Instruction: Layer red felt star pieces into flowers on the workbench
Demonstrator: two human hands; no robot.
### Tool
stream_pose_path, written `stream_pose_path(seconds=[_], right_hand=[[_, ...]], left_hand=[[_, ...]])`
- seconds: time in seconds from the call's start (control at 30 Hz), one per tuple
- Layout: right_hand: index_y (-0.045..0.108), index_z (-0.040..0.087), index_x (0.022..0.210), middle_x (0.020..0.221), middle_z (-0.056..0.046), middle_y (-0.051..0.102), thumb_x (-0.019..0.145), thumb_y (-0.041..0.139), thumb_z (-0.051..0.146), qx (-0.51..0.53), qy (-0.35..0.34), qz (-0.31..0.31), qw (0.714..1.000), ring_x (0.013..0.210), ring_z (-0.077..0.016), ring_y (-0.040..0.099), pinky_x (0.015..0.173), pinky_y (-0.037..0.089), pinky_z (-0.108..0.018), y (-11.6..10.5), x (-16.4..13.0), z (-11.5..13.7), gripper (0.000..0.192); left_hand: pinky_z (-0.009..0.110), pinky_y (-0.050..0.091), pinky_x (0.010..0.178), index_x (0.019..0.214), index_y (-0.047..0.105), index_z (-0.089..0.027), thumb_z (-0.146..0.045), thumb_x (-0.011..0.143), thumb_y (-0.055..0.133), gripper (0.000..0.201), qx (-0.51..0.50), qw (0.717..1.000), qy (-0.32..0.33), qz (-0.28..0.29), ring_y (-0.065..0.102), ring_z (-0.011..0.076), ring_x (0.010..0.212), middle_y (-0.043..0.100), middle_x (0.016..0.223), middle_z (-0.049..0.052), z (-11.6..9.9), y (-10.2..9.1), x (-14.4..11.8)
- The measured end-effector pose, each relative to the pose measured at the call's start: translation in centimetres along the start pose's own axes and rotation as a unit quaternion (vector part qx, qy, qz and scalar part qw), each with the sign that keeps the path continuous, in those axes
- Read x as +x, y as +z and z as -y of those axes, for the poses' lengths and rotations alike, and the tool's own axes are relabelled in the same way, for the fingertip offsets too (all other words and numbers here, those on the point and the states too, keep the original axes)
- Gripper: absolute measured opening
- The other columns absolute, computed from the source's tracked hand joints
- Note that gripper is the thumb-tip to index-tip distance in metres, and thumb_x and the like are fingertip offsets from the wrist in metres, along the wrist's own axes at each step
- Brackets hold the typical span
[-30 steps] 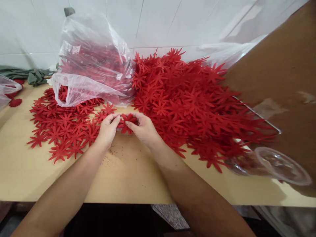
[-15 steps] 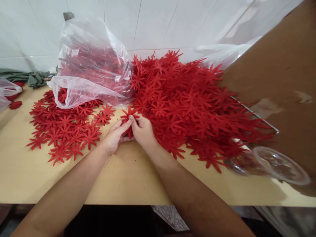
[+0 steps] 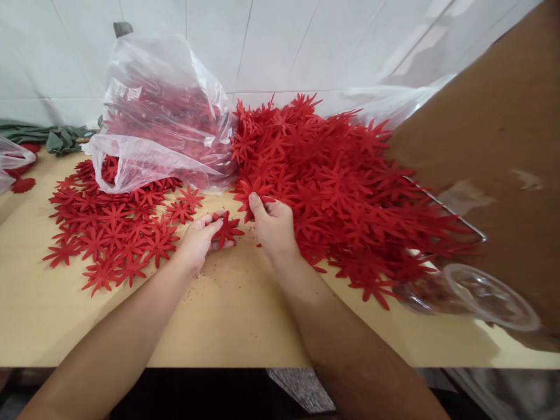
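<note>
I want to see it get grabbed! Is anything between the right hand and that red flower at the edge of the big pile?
Nothing visible: the right hand already pinches the red flower with its fingertips, right at the big pile.

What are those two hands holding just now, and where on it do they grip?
The left hand pinches a red felt flower by its near petals. The right hand pinches another flower at the pile's edge, by a lower petal.
</note>
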State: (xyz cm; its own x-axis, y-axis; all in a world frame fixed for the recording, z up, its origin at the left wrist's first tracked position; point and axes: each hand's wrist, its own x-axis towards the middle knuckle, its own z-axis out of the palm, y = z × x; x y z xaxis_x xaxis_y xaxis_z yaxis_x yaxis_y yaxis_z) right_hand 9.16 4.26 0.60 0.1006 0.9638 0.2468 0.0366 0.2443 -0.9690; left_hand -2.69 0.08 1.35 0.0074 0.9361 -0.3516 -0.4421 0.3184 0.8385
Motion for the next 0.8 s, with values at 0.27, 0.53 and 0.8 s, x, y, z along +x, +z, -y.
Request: stream_pose_path(seconds=[0.27,0.53,0.8], right_hand=[[0.042,0.019,0.058,0.051,0.006,0.039,0.074,0.05,0.049,0.008,0.022,0.018,1.0,0.047,-0.0061,0.037,0.048,0.034,-0.022,0.1,0.1,-1.0,0.036],[0.044,0.02,0.066,0.053,0.007,0.04,0.069,0.058,0.043,0.031,0.017,0.029,0.999,0.045,-0.0058,0.038,0.043,0.033,-0.021,0.2,0.2,-0.4,0.028],[0.033,0.021,0.05,0.043,0.006,0.032,0.073,0.048,0.06,-0.02,0.021,0.013,0.999,0.039,-0.0055,0.032,0.038,0.029,-0.021,-0.4,0.0,0.0,0.048]], left_hand=[[0.022,0.05,0.05,0.087,0.058,-0.016,-0.017,0.075,0.055,0.012,0.01,1.0,0.02,0.003,0.059,0.0089,0.061,0.06,0.078,0.002,0.1,-0.3,0.2],[0.02,0.047,0.046,0.079,0.056,-0.016,-0.018,0.073,0.057,0.007,0.021,0.999,0.027,0.015,0.056,0.0076,0.057,0.058,0.071,-0.001,0.2,-0.4,0.3],[0.021,0.048,0.048,0.083,0.056,-0.017,-0.02,0.073,0.058,0.01,0.024,0.999,0.025,0.007,0.057,0.0083,0.058,0.058,0.073,0.0,0.4,-0.4,0.5]])
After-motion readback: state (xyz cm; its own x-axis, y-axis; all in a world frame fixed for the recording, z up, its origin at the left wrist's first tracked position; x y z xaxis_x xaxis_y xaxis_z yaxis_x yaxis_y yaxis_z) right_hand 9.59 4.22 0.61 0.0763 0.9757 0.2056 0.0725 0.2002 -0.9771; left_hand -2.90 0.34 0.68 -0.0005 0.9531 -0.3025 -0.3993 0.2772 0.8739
